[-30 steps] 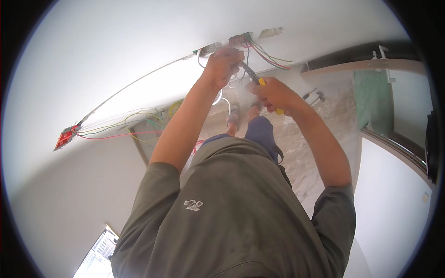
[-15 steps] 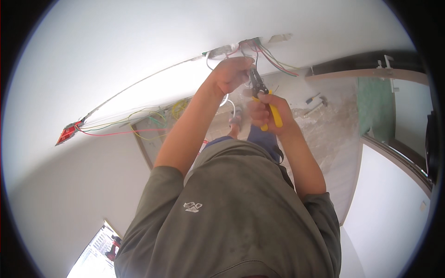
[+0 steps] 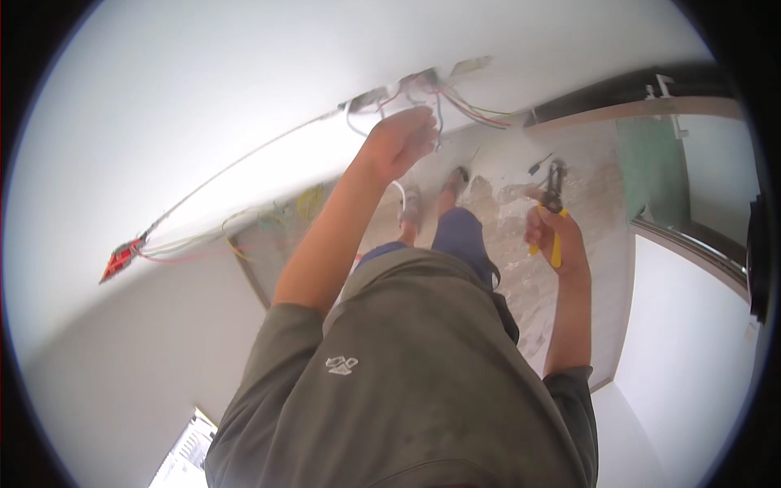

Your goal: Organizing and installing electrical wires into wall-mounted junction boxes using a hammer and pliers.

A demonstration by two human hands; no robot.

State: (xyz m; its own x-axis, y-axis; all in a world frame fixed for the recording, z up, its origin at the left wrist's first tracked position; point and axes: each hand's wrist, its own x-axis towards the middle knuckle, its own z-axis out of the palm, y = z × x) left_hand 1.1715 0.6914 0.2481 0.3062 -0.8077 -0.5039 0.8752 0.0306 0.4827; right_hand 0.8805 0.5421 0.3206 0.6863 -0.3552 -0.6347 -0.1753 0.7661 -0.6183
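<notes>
My left hand [image 3: 400, 145] is raised to the wall beneath the cut-out boxes, its fingers curled together among loose wires [image 3: 440, 114]. A grey-blue wire hangs right beside the fingertips; what lies between the fingers is hidden. Out to the right, my right hand [image 3: 573, 246] grips wire strippers [image 3: 552, 198] by their yellow handles, with the dark jaws pointing away from me and apart from the wires. Red, green and dark wires [image 3: 478, 115] stick out of the right-hand box [image 3: 419, 81]. A white cable [image 3: 349, 118] loops from the box on the left.
A groove [image 3: 236, 165] runs down the white wall to a red wall box [image 3: 122, 259] with red, green and yellow wires. Coiled yellow wire [image 3: 309, 201] lies low by the wall. A small dark tool [image 3: 538, 165] is on the dusty floor. A door frame [image 3: 691, 294] stands at right.
My right hand has drawn the wire strippers away from my left hand, out to the right and lower. My left hand stays by the wires, slightly lower.
</notes>
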